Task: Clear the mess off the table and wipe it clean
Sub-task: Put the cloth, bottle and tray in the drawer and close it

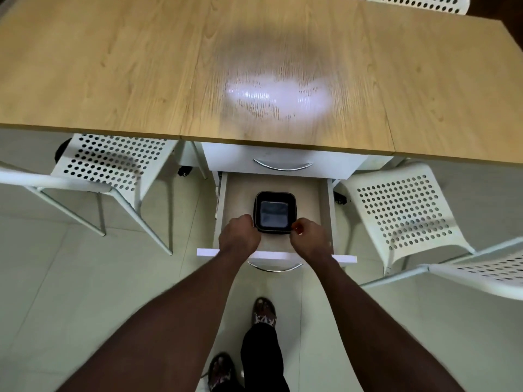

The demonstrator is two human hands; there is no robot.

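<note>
A pale wood-grain surface [113, 66] fills the upper half of the view, smooth and laminate-looking, made of panels joined at thin seams, with a bright glare of reflected light near its middle. No clutter is seen on the part in view, so the clearing is judged to be largely done; whether the surface has been wiped cannot be told, since the hazy patch round the glare may be damp or only reflection. Under the near edge a white cabinet is fitted with two drawers, each with a curved metal handle [283, 165]. The lower drawer [325, 210] is pulled out, its beige bottom shown. In it a black container [274, 213] is set, square with rounded corners, glossy, seemingly plastic. The left hand [240, 236] is curled at its near left corner and the right hand [310, 239] is pinched at its near right corner; both appear to be closed on the rim, though the fingertips are partly hidden. A small orange speck at the right fingertips cannot be identified. The step is judged to be stowing or fetching the container. White chairs [404, 210] with perforated seats stand at either side on a pale tiled floor [56, 306].
</note>
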